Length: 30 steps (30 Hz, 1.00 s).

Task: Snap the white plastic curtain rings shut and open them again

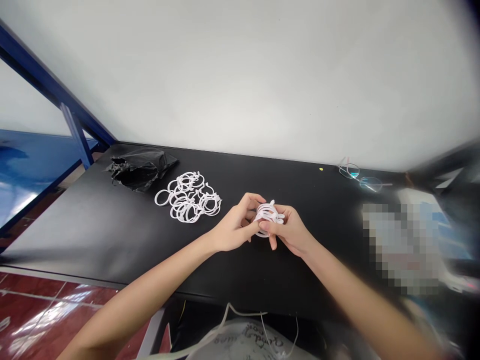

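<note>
Over the middle of a black table point(93, 235), both my hands meet on a small stack of white plastic rings point(267, 215). My left hand point(234, 225) pinches the stack from the left with curled fingers. My right hand point(288, 230) grips it from the right, thumb pressed against the rings. A loose pile of several more white rings point(188, 202) lies on the table to the left of my hands, a short reach away.
A crumpled black plastic bag point(138, 169) lies at the table's back left. A pair of glasses point(360, 177) rests at the back right near the white wall. A blue metal frame point(71, 120) stands to the left. A white bag point(243, 342) sits below the table's front edge.
</note>
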Each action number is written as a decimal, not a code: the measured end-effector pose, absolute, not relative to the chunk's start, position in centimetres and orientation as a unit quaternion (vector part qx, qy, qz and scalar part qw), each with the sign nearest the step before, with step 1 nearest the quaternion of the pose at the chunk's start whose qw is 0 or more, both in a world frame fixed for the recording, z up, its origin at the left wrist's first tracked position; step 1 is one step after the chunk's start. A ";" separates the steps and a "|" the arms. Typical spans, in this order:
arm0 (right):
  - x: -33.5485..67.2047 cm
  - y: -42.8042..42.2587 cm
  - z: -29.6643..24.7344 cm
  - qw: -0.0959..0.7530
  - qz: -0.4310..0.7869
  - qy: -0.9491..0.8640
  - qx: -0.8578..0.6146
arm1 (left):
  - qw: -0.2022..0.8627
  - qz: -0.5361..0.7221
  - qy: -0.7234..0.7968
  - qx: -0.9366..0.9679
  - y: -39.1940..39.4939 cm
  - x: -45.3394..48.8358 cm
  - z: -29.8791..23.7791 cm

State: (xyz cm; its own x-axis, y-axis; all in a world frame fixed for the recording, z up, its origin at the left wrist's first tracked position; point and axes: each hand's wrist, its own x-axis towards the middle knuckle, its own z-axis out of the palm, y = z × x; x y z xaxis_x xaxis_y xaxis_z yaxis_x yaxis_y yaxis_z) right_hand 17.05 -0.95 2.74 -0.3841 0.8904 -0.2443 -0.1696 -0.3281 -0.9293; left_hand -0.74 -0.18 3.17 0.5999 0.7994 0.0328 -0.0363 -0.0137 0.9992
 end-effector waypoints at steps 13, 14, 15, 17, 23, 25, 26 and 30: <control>17.4 -1.1 2.9 0.294 0.776 -0.473 -0.296 | 0.564 0.296 0.312 0.705 0.1 -0.6 2.7; 17.3 -1.1 2.9 0.296 0.769 -0.478 -0.304 | 0.573 0.287 0.311 0.702 0.0 -0.6 2.7; 17.2 -1.1 2.8 0.294 0.763 -0.483 -0.313 | 0.573 0.281 0.311 0.705 0.0 -0.6 2.7; 16.9 -1.3 2.7 0.289 0.755 -0.485 -0.335 | 0.556 0.265 0.309 0.725 -0.1 -0.5 2.6; 16.4 -1.4 2.5 0.275 0.758 -0.458 -0.375 | 0.407 0.203 0.359 0.815 0.3 -0.7 2.3; 16.4 -1.3 2.6 0.270 0.756 -0.477 -0.358 | 0.395 0.197 0.363 0.821 0.4 -0.8 2.3; 16.5 -1.3 2.7 0.266 0.756 -0.488 -0.346 | 0.400 0.201 0.357 0.820 0.5 -0.9 2.3; 16.4 -1.4 2.9 0.250 0.750 -0.512 -0.335 | 0.409 0.220 0.320 0.826 0.6 -1.1 2.4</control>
State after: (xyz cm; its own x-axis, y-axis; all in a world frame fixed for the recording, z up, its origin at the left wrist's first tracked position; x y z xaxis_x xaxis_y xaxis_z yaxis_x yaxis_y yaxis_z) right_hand 16.37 -1.39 2.88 -0.6502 0.7185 -0.2470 -0.0314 -0.3503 -0.9361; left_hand -1.09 0.61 2.42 0.6988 0.7081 0.1016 0.3478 -0.4604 0.8167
